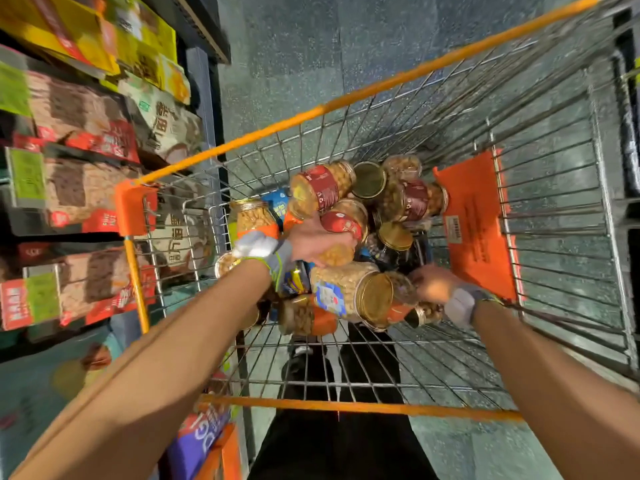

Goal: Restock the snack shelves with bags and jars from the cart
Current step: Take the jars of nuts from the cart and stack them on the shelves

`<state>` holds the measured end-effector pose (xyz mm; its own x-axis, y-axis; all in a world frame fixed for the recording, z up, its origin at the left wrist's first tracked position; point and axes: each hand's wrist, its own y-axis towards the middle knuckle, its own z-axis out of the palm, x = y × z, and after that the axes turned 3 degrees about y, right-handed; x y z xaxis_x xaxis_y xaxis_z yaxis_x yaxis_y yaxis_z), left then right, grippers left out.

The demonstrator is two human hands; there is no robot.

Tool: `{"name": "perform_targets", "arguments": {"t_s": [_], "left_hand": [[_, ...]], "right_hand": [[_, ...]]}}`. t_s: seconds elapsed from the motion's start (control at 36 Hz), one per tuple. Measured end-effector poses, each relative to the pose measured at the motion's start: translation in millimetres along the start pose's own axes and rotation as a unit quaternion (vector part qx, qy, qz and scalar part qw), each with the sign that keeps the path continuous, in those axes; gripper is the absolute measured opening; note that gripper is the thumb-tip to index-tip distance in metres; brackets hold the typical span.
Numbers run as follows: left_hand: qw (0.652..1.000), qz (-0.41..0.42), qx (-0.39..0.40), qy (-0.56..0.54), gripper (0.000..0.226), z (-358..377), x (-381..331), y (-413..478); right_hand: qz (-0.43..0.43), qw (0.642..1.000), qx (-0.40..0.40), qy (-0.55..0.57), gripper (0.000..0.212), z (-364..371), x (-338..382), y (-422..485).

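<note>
Tan-sleeved left forearm [156,358] and right forearm [554,375] reach forward from the bottom corners, each with a grey-white cuff at the wrist. Black trousers [329,445] show below, behind the orange handle bar [346,407] of the silver wire shopping cart [561,209]. Left hand [311,242] is down in the cart, fingers [337,241] curled over a red-labelled glass jar of pale nuts [341,225] lying on the pile, gripping it. Right hand [433,282] is blurred, its fingers [420,275] touching the pile just beside a gold-lidded jar with a blue-white label [346,292] that lies on its side; cannot tell whether they grasp anything. Heap of clear nut jars with gold lids [398,199] fills the cart floor, most tipped over, some with red labels, some with orange. A blue snack packet [277,202] is wedged among them, far left of the heap. Orange plastic flap [474,223] hangs on the cart's right wall. Left of the cart, dark store shelves [204,81] carry rows of snack bags [79,109] with red and green labels. Speckled grey floor [294,46] lies beyond.
</note>
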<state>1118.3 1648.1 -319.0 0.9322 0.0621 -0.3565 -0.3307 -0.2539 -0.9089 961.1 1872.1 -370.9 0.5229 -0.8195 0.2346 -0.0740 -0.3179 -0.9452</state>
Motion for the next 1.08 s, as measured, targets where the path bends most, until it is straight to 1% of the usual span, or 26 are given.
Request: {"name": "perform_targets", "arguments": {"t_s": [0.06, 0.08, 0.11, 0.14, 0.22, 0.25, 0.31, 0.33, 0.39, 0.44, 0.5, 0.58, 0.64, 0.67, 0.69, 0.78, 0.89, 0.94, 1.0, 1.08], "left_hand": [[1.000, 0.001, 0.016, 0.019, 0.041, -10, 1, -7], [0.999, -0.004, 0.023, 0.028, 0.030, -14, 1, -10], [0.999, -0.009, 0.025, 0.036, 0.028, -16, 1, -12], [0.999, -0.007, 0.030, 0.040, 0.032, -17, 0, -15], [0.998, -0.006, 0.037, 0.050, 0.056, -14, 6, -16], [0.998, 0.001, 0.030, 0.058, 0.065, -13, 8, -17], [0.996, 0.011, 0.007, 0.089, 0.088, -10, 17, -17], [0.995, 0.010, -0.007, 0.103, 0.094, -8, 22, -15], [0.993, 0.008, -0.025, 0.114, 0.102, -5, 33, -15], [0.992, 0.001, -0.035, 0.119, 0.109, -1, 42, -12], [0.991, -0.002, -0.048, 0.123, 0.107, 0, 46, -12], [0.991, -0.006, -0.036, 0.132, 0.112, 1, 46, -12], [0.989, -0.001, -0.031, 0.147, 0.125, 2, 46, -11], [0.987, 0.001, -0.033, 0.156, 0.130, 2, 46, -11], [0.985, 0.004, -0.036, 0.167, 0.131, 2, 47, -8], [0.979, 0.005, -0.041, 0.201, 0.128, 3, 48, -4], [0.975, 0.013, -0.058, 0.213, 0.115, 6, 51, -3], [0.974, 0.020, -0.069, 0.215, 0.111, 8, 52, -1], [0.974, 0.027, -0.069, 0.215, 0.111, 9, 52, 1], [0.974, 0.032, -0.055, 0.216, 0.113, 8, 52, 2]], "right_hand": [[-0.012, 1.000, 0.002, 0.008, 0.031, 0, 4, -3], [-0.017, 1.000, 0.000, 0.014, 0.026, 0, 6, -5], [-0.021, 1.000, 0.000, 0.017, 0.022, -1, 6, -7], [-0.024, 0.999, 0.005, 0.024, 0.022, -1, 7, -10], [-0.041, 0.997, 0.024, 0.053, 0.036, 1, 17, -12], [-0.043, 0.997, 0.014, 0.063, 0.037, -1, 20, -13], [-0.039, 0.996, -0.027, 0.072, 0.031, -8, 19, -13], [-0.036, 0.995, -0.051, 0.072, 0.028, -12, 16, -13], [-0.015, 0.994, -0.086, 0.063, 0.025, -20, 6, -15], [0.022, 0.995, -0.082, 0.044, 0.023, -24, -10, -17], [0.054, 0.995, -0.073, 0.028, 0.023, -19, -32, -13], [0.062, 0.995, -0.064, -0.040, 0.048, 7, -74, 18], [0.047, 0.994, -0.067, -0.078, 0.053, 15, -69, 13], [0.041, 0.992, -0.066, -0.098, 0.054, 13, -53, 0], [0.033, 0.991, -0.061, -0.117, 0.057, 9, -40, -10], [0.015, 0.985, -0.013, -0.172, 0.069, 11, -29, -10], [0.009, 0.957, -0.007, -0.291, 0.078, 25, -29, -5], [-0.011, 0.943, -0.021, -0.332, 0.088, 27, -30, -4], [-0.023, 0.939, -0.020, -0.341, 0.098, 24, -29, -3], [-0.023, 0.950, -0.023, -0.311, 0.097, 6, -20, 0]]}}
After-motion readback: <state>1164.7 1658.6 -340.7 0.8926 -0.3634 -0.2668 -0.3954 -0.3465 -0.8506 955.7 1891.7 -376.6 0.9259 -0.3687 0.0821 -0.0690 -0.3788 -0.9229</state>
